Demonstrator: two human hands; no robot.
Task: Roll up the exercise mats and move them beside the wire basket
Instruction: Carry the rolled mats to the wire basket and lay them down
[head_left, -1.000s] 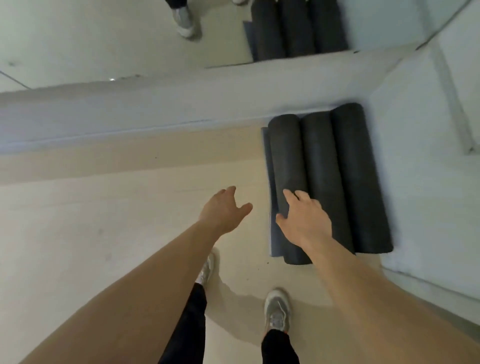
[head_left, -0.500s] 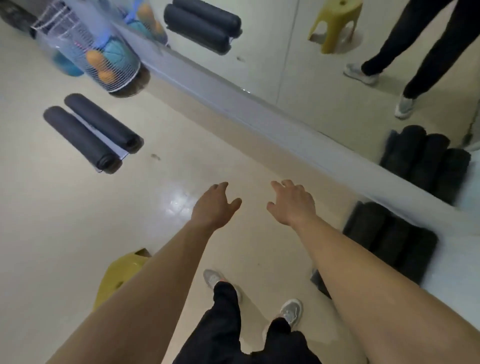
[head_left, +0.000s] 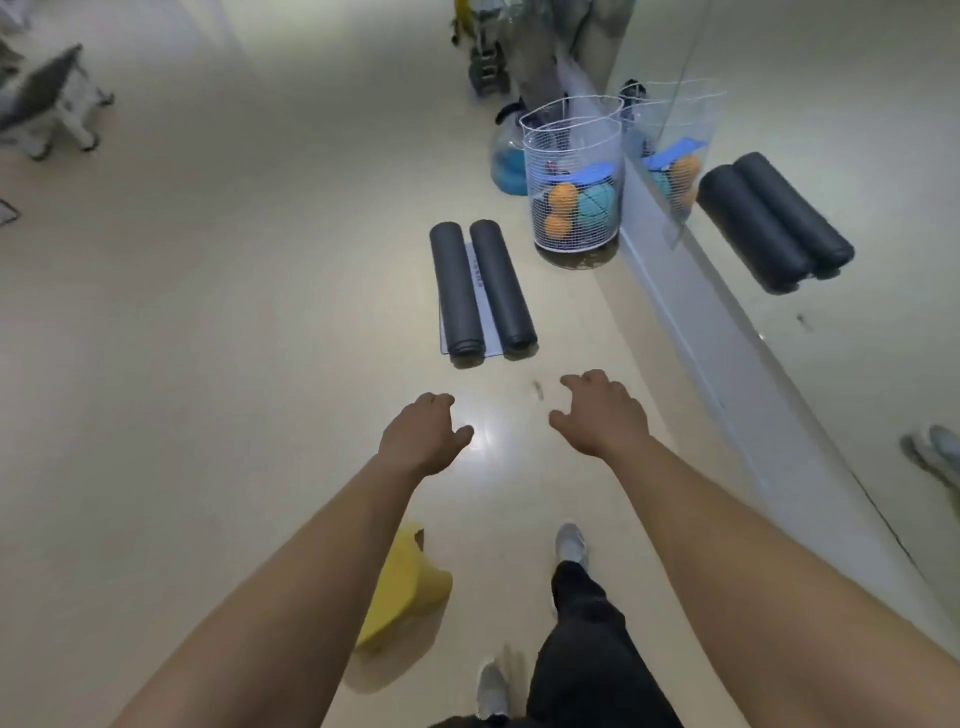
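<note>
Two dark grey rolled mats lie side by side on the floor, the left roll (head_left: 456, 289) and the right roll (head_left: 501, 283), with a flat grey strip of mat between them. A white wire basket (head_left: 573, 186) with orange and teal balls stands just beyond them against the mirror wall. My left hand (head_left: 422, 435) and my right hand (head_left: 604, 412) hover in front of me, short of the rolls, fingers loosely bent and holding nothing.
A mirror wall (head_left: 810, 322) runs along the right and reflects the rolls and basket. A yellow stool (head_left: 402, 587) stands by my left leg. A blue ball (head_left: 508, 165) sits behind the basket. A grey wheeled chair (head_left: 49, 104) is at far left.
My view has swung left from the three rolled mats in the corner to the two rolls by the basket. My right hand left the corner rolls; both hands stay empty.
</note>
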